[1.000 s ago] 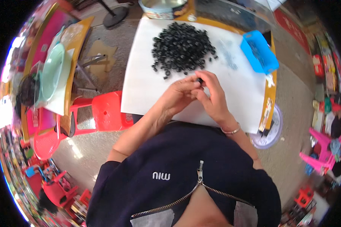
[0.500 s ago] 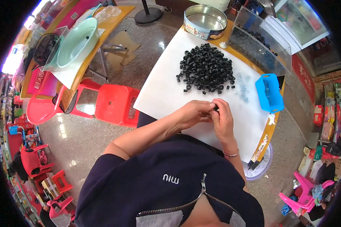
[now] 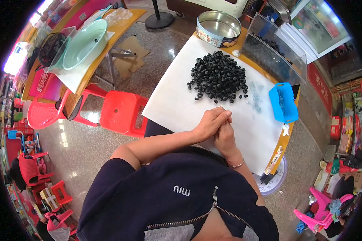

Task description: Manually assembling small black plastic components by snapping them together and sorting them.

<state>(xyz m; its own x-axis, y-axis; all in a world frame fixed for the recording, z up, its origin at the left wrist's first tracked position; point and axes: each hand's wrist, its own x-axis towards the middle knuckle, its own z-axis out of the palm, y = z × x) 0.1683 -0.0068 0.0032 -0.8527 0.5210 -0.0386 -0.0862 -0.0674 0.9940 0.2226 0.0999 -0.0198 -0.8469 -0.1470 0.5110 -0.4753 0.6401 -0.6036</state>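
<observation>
My left hand [image 3: 210, 123] and my right hand [image 3: 226, 139] are pressed together over the near part of the white-covered table [image 3: 249, 136]. The left fingers lie closed over the right ones. Whatever may be between them is hidden. Just beyond my hands sits a heap of small black ring-shaped parts [image 3: 218, 76], with a few loose ones around its edge. To the right of the heap, many tiny bluish pieces [image 3: 256, 98] are scattered on the white sheet. A blue plastic basket [image 3: 284, 103] stands at the right edge, holding more small pieces.
A round metal tin [image 3: 218, 29] stands at the far edge, beside a clear bin [image 3: 269, 48] with black parts in it. Left of the table is a red stool [image 3: 120, 114]. Farther left, a side table carries a pale green basin [image 3: 84, 46].
My hands have come closer together and slightly nearer to me. The small black part that showed between my fingers is out of sight now. The view has shifted slightly.
</observation>
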